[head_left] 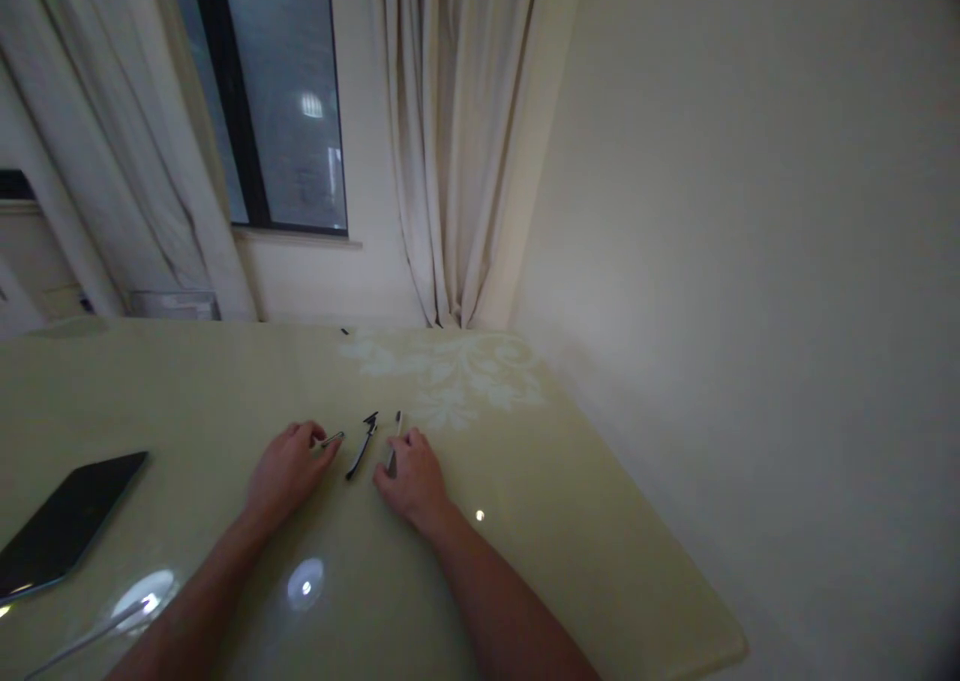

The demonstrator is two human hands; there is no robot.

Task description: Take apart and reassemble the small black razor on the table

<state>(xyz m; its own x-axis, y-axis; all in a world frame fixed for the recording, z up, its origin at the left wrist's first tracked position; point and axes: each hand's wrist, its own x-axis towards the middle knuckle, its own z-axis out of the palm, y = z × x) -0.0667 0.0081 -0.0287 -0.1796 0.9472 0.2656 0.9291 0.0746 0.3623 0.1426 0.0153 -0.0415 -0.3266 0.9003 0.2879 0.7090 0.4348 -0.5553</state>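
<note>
- Head view: a pale yellow-green glossy worktop (187, 391) fills the lower half, with a faint white leaf pattern (450, 371) printed near its far right corner.
- The left hand (285, 471) rests on the worktop, fingers curled around a small silvery piece (332, 440) whose tip sticks out toward the right; the grasp looks loose, between thumb and forefinger.
- The right hand (412, 479) lies palm down just right of centre, its fingertips closed on a thin pale stick (394, 441) that points away from the person; the far end of the stick lies on the worktop.
- Between the two hands lies a dark slim tool (361, 446), slanted, its forked end toward the window; neither hand touches it. It is too small and dim to tell what kind of tool it is.
- A dark tablet (67, 521) lies flat near the left edge, screen off, well apart from the hands.
- A white cable (82, 641) runs across the near left corner.
- Lamp reflections (306, 586) shine on the worktop between the forearms.
- Behind the worktop stand a dark window (277, 91) and cream curtains (450, 141); a plain wall (750, 211) takes up the right side.
- No brand, label or writing can be read anywhere; the scene is dim.
</note>
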